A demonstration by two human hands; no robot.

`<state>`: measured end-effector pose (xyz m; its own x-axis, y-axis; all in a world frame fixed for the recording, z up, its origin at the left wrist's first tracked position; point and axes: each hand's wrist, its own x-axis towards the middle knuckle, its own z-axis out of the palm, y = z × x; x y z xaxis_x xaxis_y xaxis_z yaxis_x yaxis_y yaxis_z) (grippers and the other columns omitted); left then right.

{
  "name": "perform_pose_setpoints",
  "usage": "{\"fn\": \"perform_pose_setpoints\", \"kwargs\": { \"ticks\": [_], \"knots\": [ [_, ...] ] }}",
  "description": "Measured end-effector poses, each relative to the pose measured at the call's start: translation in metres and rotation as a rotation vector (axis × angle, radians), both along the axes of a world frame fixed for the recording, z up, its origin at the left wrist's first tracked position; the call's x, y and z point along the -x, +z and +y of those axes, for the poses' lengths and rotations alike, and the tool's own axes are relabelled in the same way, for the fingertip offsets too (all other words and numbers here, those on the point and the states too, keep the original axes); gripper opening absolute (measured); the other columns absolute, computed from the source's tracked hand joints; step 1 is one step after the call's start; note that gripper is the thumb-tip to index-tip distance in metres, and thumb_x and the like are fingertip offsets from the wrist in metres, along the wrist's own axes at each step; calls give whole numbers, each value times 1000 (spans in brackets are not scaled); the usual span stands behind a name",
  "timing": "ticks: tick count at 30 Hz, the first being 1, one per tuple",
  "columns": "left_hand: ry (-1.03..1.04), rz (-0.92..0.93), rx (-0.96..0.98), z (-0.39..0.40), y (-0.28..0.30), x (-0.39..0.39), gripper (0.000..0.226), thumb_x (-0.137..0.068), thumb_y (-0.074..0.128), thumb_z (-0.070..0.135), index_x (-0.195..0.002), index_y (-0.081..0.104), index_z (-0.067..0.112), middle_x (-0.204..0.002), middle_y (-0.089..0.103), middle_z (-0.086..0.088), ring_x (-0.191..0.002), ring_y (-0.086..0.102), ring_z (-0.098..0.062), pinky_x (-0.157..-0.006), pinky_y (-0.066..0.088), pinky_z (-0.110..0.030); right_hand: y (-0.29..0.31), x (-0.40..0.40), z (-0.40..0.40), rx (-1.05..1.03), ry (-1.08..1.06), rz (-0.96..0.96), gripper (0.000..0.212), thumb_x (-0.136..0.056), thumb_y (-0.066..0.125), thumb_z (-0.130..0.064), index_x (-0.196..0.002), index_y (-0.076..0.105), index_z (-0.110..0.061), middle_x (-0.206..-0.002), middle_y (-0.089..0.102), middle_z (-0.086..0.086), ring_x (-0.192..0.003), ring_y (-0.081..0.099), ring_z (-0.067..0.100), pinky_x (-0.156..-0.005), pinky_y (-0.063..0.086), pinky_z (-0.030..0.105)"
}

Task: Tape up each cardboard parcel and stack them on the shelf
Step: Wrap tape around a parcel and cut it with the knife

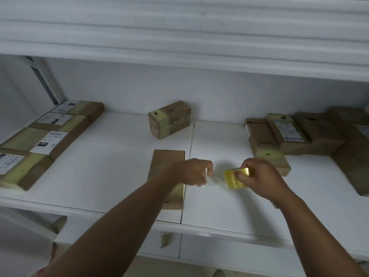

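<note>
Hands work just above the front part of the white shelf board (111,176), close together. The right hand (261,176) grips a yellow roll of packing tape (234,177), fingers curled over its top edge and thumb on the near side. The left hand (194,172) pinches the free end of a clear strip of tape (214,179) drawn out from the roll; the strip spans the short gap between the two hands, a little crumpled where the fingers hold it.

Beneath the left forearm lies a flat brown cardboard parcel (167,160), long side running away from the viewer, with yellowish tape showing at its near end. Just beyond the right hand is a second brown parcel with a yellow-taped end (273,154), angled toward the back and partly hidden by the hand.

Along the left side of the shelf, a row of four flat taped parcels with white address labels (48,134) runs from the front edge back to the corner, each touching the next. Farther back, near the rear wall and about in the middle, a small upright brown box with a band of yellow tape (169,118) stands alone, well apart from the others. At the right rear, a cluster of brown parcels (311,132) sits packed together, one bearing a white label; how they overlap at the far right is too blurred to tell.

Below the shelf edge, white drawer fronts (229,248) are visible.
</note>
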<state>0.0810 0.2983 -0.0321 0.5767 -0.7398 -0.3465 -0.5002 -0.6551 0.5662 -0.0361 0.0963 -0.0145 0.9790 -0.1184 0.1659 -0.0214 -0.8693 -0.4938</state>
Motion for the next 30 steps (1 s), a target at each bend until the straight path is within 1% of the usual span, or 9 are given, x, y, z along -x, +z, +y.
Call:
{"fn": "perform_pose_setpoints", "kwargs": {
  "ticks": [4,7,9,12,15,20,22,27,30],
  "knots": [
    [75,204,189,17,14,-2,31,-89,51,-3,-106,59,22,-83,67,0,-65,63,-6,-74,45,-30,-2,-1,-5,-129,-69,33,25,-88,69,-27,-68,59,-15,-67,56,-3,-69,50,10,-60,36,27],
    [98,186,190,26,19,-3,44,-90,58,0,-124,60,29,-85,69,4,-66,64,1,-70,49,-17,-5,-1,1,-224,-132,60,26,-89,68,-30,-68,59,-16,-67,55,-2,-66,51,15,-61,38,31],
    [125,234,174,35,23,-3,45,-90,62,-1,-129,61,22,-93,69,-2,-78,68,-6,-74,52,-15,-7,-1,8,-227,-121,81,27,-88,67,-33,-69,58,-18,-67,55,-4,-67,51,15,-63,41,33],
    [168,263,167,55,25,-4,26,-87,69,7,-112,70,2,-98,71,-15,-102,69,-37,-91,55,-38,-6,-1,22,-233,-81,88,28,-89,67,-35,-70,58,-17,-67,55,-4,-67,51,13,-63,41,30],
    [205,268,192,74,31,3,46,-68,71,29,-104,69,0,-99,69,-16,-88,64,-30,-81,51,-37,-4,-4,32,-245,-53,81,28,-90,65,-37,-70,58,-18,-69,56,-4,-68,52,14,-64,42,30],
    [295,422,373,105,28,12,26,-77,59,3,-101,67,8,-78,65,2,-72,55,-13,-65,43,-24,5,-10,56,-290,-19,82,30,-92,63,-40,-69,56,-21,-70,56,-6,-69,51,14,-65,40,32],
    [365,426,442,114,22,16,36,-71,63,5,-107,66,6,-80,61,-6,-69,53,-15,-63,44,-24,9,-12,66,-293,-12,75,31,-93,62,-39,-72,59,-17,-73,58,-2,-71,52,14,-66,40,31],
    [524,402,597,132,11,24,27,-71,69,6,-95,58,6,-89,56,-14,-85,48,-28,-81,42,-41,13,-21,81,-280,-37,98,33,-94,60,-42,-78,61,-13,-78,59,0,-77,54,18,-64,38,28],
    [640,430,652,140,7,25,7,-87,69,4,-87,63,5,-88,60,-19,-81,60,-25,-83,51,-36,11,-25,85,-294,-24,97,27,-91,62,-46,-87,62,-19,-88,63,-1,-86,57,20,-72,42,31]
  ]
}}
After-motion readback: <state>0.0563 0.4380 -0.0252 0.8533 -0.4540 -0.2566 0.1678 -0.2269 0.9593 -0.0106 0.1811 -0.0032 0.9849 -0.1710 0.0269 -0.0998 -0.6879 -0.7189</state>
